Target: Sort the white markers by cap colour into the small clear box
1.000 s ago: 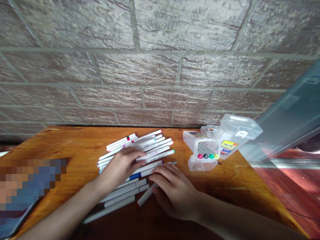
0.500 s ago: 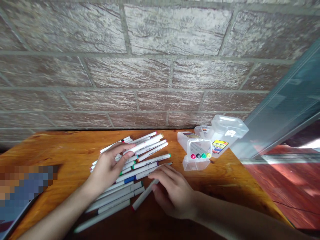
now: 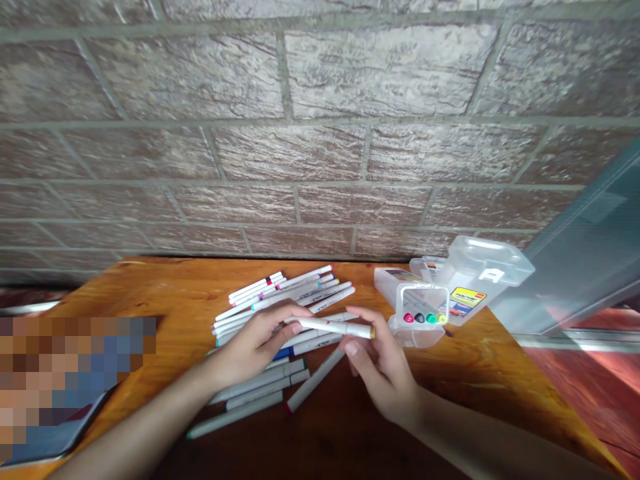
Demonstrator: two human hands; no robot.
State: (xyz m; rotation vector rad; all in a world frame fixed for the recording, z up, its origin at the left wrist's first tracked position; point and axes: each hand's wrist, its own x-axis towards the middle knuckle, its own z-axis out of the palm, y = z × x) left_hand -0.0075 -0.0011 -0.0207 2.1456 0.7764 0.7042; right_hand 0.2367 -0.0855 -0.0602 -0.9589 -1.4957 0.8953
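Observation:
Several white and grey markers (image 3: 280, 293) lie spread on the wooden table (image 3: 165, 293). Both hands hold one white marker (image 3: 330, 327) with a yellow-orange cap level above the pile. My left hand (image 3: 257, 340) pinches its left end. My right hand (image 3: 375, 357) grips its right, capped end. A clear plastic case (image 3: 417, 310) lies on its side to the right with several markers inside, their pink, dark, green and yellow ends facing me.
The case's clear lid (image 3: 483, 267) with a printed label stands open behind it. A brick wall (image 3: 320, 133) closes the far edge of the table. A glass panel (image 3: 590, 247) slants at the right. A blurred patch covers the near left corner.
My left hand lifted off the pile with a white marker, and my right hand rose from the table to take its capped end. The view shifted slightly.

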